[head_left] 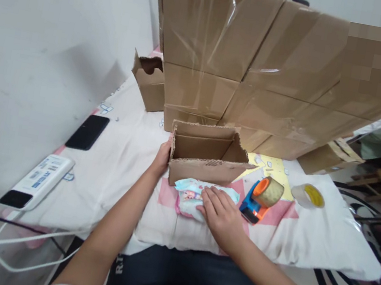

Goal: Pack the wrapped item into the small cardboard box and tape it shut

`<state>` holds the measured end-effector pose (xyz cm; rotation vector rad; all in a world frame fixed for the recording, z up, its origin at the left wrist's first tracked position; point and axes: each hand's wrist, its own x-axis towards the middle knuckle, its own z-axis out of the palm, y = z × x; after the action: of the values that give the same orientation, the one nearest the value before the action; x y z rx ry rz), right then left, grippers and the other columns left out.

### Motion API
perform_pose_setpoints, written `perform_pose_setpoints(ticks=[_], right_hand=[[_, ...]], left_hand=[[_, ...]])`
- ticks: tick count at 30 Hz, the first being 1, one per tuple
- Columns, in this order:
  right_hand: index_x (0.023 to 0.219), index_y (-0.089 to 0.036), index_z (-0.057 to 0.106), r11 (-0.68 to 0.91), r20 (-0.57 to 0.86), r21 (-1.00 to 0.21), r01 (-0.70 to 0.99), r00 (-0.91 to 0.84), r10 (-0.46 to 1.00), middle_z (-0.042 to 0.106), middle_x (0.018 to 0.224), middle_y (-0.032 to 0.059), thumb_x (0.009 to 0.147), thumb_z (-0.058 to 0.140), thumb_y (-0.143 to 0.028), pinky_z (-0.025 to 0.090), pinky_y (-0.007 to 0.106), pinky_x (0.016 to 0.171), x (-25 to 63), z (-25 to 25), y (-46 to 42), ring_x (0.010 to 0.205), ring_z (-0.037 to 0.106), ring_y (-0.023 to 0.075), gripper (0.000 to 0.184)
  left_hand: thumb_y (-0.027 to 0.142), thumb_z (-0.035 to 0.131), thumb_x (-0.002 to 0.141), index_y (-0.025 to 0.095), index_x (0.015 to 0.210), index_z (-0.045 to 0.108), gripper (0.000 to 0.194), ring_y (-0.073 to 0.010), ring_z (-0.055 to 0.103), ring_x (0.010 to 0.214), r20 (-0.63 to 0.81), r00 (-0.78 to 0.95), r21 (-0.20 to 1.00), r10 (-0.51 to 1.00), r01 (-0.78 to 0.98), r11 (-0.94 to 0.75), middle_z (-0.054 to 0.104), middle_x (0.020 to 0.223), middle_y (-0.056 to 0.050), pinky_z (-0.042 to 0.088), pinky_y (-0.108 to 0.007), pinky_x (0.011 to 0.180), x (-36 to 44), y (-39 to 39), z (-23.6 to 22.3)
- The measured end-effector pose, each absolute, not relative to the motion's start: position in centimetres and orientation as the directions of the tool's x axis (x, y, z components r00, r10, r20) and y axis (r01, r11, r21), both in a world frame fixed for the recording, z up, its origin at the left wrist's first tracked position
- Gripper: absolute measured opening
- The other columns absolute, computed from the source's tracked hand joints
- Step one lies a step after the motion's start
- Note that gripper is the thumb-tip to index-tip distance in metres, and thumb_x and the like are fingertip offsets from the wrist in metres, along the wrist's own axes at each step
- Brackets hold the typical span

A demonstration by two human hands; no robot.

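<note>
One open brown cardboard box (208, 168) stands on the cloth-covered bench (122, 150); the left hand (163, 157) grips its left side, fingers partly hidden. The right hand (221, 217) lies flattened, its grip loosely spread on one pale-blue soft plastic packet (189, 201) just near of the box. Two tape rolls sit right, one in a blue-and-orange dispenser (253, 205). A white wall (24, 59) rises left.

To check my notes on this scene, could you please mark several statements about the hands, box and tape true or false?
1. The right hand rests on the soft packet. True.
2. The left hand holds the tape dispenser. False: it touches the open box.
3. The black phone lies left of the open box. True.
4. The loose tape roll is inside the open box. False: it lies on the cloth, right of the dispenser.
</note>
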<state>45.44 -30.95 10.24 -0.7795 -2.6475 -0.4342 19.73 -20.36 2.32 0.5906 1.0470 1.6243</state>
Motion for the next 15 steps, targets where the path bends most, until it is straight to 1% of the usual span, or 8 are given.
perform_pose_setpoints(ticks=[2,4,5,7,9,11,13,15], right_hand=[[0.133,-0.001,0.058,0.784,0.358,0.196,0.589,-0.787,0.502,0.065,0.132,0.0229,0.093,0.064,-0.044,0.044,0.05,0.106,45.2,9.8,-31.3,0.124,0.057,0.0368,0.059],[0.143,-0.005,0.049,0.779,0.266,0.196,0.595,-0.797,0.542,0.056,0.142,0.024,0.085,0.07,-0.054,0.04,0.057,0.108,45.0,9.6,-31.7,0.131,0.049,0.0431,0.079],[0.147,-0.009,0.046,0.782,0.225,0.205,0.589,-0.806,0.548,0.054,0.145,0.0229,0.083,0.073,-0.051,0.039,0.06,0.107,44.9,9.6,-31.8,0.131,0.049,0.0444,0.081],[0.149,-0.017,0.044,0.797,0.174,0.235,0.557,-0.831,0.529,0.055,0.144,0.0214,0.083,0.074,-0.035,0.042,0.06,0.103,44.9,9.8,-31.6,0.127,0.052,0.0432,0.075],[0.149,-0.016,0.044,0.823,0.132,0.225,0.522,-0.853,0.505,0.057,0.14,0.0231,0.083,0.07,-0.024,0.045,0.057,0.099,45.1,10.3,-31.1,0.121,0.056,0.0407,0.072],[0.151,-0.014,0.041,0.857,0.081,0.134,0.498,-0.867,0.491,0.056,0.138,0.0247,0.083,0.068,-0.028,0.049,0.054,0.095,45.7,11.1,-30.5,0.119,0.057,0.0392,0.074],[0.155,-0.014,0.034,0.868,0.027,-0.014,0.496,-0.868,0.496,0.056,0.138,0.0234,0.086,0.067,-0.038,0.052,0.049,0.093,46.5,12.3,-30.3,0.121,0.057,0.0368,0.081],[0.157,-0.016,0.029,0.843,-0.013,-0.157,0.515,-0.854,0.52,0.055,0.14,0.0205,0.087,0.065,-0.047,0.053,0.045,0.093,47.5,14.0,-30.5,0.124,0.057,0.0335,0.085]], left_hand=[[0.059,0.066,0.084,0.015,0.099,0.073,0.047,-0.0218,0.068,0.092,-0.086,-0.315,0.864,0.945,-0.496,-0.086,0.077,0.096,-0.006,0.055,-0.033,0.084,19.8,-20.3,2.3],[0.061,0.07,0.08,0.014,0.101,0.073,0.052,-0.0235,0.068,0.095,-0.057,-0.313,0.868,0.948,-0.485,-0.108,0.077,0.096,-0.006,0.054,-0.033,0.086,19.8,-20.3,2.5],[0.061,0.071,0.079,0.013,0.102,0.073,0.054,-0.0238,0.068,0.096,-0.047,-0.311,0.87,0.949,-0.479,-0.115,0.078,0.096,-0.007,0.054,-0.033,0.086,19.8,-20.4,2.6],[0.062,0.072,0.077,0.011,0.102,0.072,0.057,-0.0239,0.068,0.097,-0.033,-0.306,0.874,0.951,-0.47,-0.121,0.078,0.097,-0.008,0.054,-0.033,0.088,19.8,-20.4,2.8],[0.064,0.072,0.076,0.01,0.102,0.072,0.06,-0.0238,0.067,0.098,-0.024,-0.294,0.876,0.956,-0.467,-0.122,0.078,0.098,-0.008,0.053,-0.032,0.088,19.8,-20.5,3.0],[0.066,0.07,0.076,0.01,0.103,0.072,0.062,-0.0234,0.067,0.097,-0.019,-0.28,0.876,0.96,-0.467,-0.119,0.077,0.096,-0.008,0.053,-0.032,0.088,19.8,-20.6,3.1],[0.066,0.069,0.077,0.01,0.102,0.072,0.061,-0.0226,0.067,0.094,-0.019,-0.271,0.876,0.962,-0.469,-0.115,0.077,0.094,-0.008,0.053,-0.031,0.085,19.8,-20.7,3.1],[0.065,0.07,0.077,0.011,0.099,0.072,0.059,-0.0219,0.067,0.09,-0.022,-0.265,0.876,0.964,-0.469,-0.109,0.077,0.091,-0.007,0.052,-0.031,0.082,19.8,-20.8,3.1]])
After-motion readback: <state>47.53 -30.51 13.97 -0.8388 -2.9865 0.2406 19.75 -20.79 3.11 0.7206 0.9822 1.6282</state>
